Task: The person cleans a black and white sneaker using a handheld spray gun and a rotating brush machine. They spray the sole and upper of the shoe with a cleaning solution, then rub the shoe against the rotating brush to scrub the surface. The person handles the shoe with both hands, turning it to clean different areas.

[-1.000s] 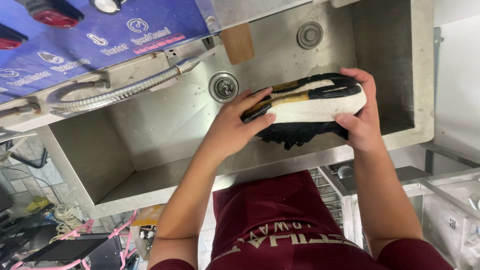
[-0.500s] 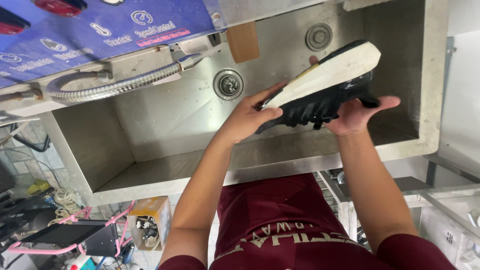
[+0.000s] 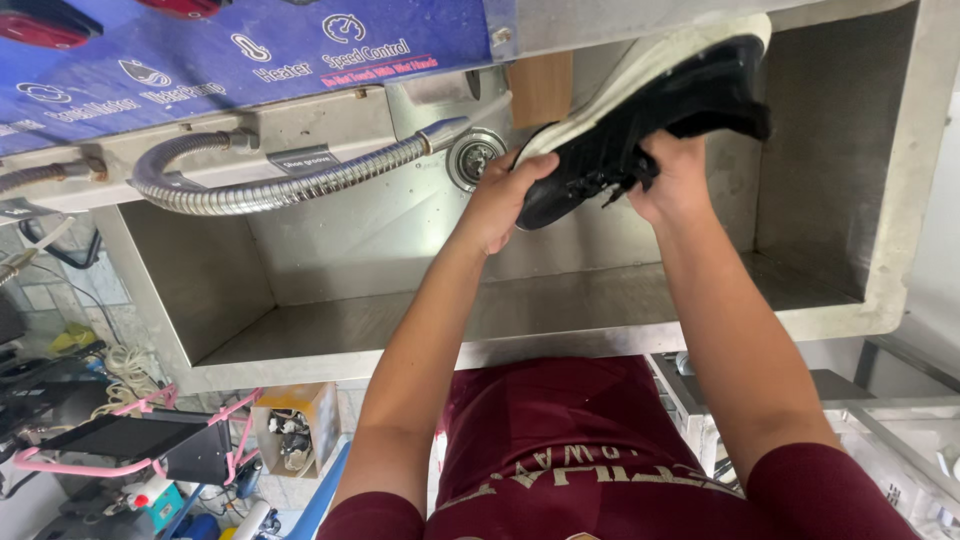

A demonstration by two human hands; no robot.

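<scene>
Both hands hold one black shoe [image 3: 640, 130] with a white sole, raised above the steel sink [image 3: 880, 200] in the upper right of the frame. The left hand [image 3: 505, 200] closes around the toe end, thumb on the black upper and fingers curled beneath toward the sole. The right hand [image 3: 675, 175] is clenched on the upper near the laces and the opening, gathering the soft material in its fist. The shoe tilts, toe lower at centre frame and heel higher toward the top right corner, the white sole turned away from the person and toward the back wall.

Progress, judged from this view: the shoe is lifted clear of the basin floor and turned in the hands rather than resting. No running water, foam or brush can be seen. Whether the shoe is wet cannot be told. The basin floor below appears bare and dull. The handling looks midway, with no sign that washing has finished.

Surroundings: a flexible metal hose [image 3: 290, 185] curves along the back edge at upper left, its nozzle ending near the round drain fitting [image 3: 472, 157] on the sink wall, just beside the left hand. A blue control panel [image 3: 250, 50] spans the top left. At lower left stand a small cardboard box [image 3: 295, 425] and a pink-framed stand [image 3: 130, 450].
</scene>
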